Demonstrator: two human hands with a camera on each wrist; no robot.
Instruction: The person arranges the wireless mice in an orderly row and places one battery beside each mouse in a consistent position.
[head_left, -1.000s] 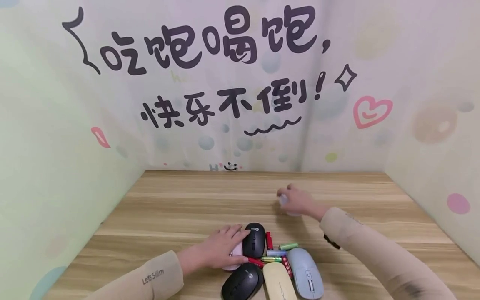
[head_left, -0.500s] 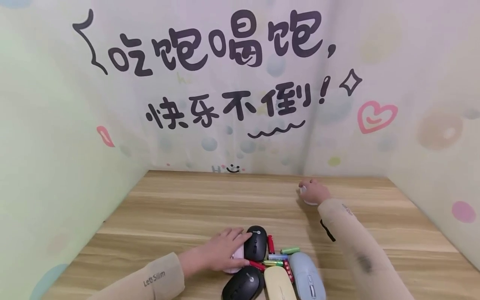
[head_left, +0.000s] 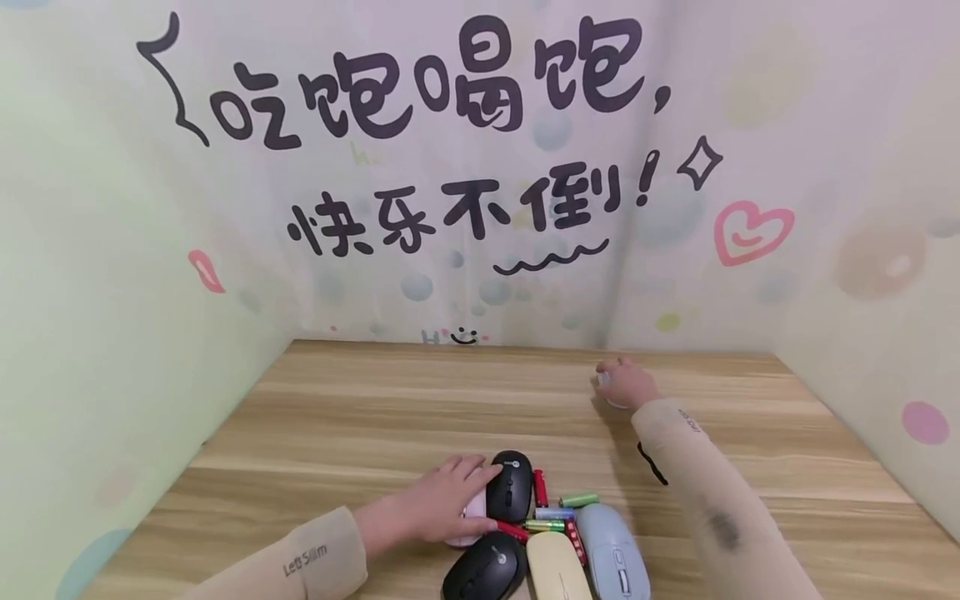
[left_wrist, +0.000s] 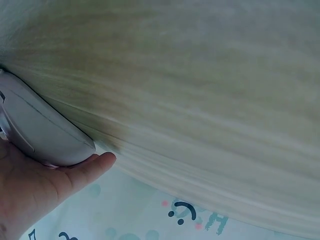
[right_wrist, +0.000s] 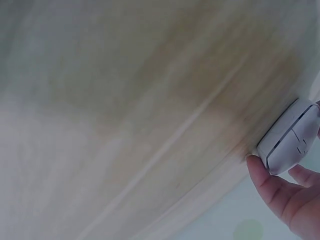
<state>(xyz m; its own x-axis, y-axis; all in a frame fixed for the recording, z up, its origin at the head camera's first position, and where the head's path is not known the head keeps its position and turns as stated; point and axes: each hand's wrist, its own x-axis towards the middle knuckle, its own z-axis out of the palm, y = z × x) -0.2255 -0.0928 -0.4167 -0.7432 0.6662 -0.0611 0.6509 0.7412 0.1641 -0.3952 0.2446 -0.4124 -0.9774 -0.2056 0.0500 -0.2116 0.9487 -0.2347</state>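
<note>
My left hand [head_left: 438, 502] grips a pale pink computer mouse [head_left: 476, 506] at the left of a cluster; the hand covers much of it. In the left wrist view, a finger lies along the lower edge of that mouse [left_wrist: 47, 125]. Far back on the right, my right hand [head_left: 632, 385] holds a white computer mouse [head_left: 604, 380], mostly hidden from the head view. The right wrist view shows the white mouse [right_wrist: 290, 137] between the fingers, low against the table. Beside the left fingertips sits a black mouse [head_left: 510, 487].
Nearer the front lie another black mouse [head_left: 486, 568], a cream mouse [head_left: 557, 568] and a blue-grey mouse [head_left: 613, 550]. Among them are several batteries, including a red one [head_left: 540, 487], a green one [head_left: 580, 500] and a blue one [head_left: 555, 514]. A printed curtain [head_left: 390, 317] borders the wooden table's back.
My right hand has carried the white mouse back and to the right, then stayed nearly still over the last half second. The left hand keeps its place on the pink mouse.
</note>
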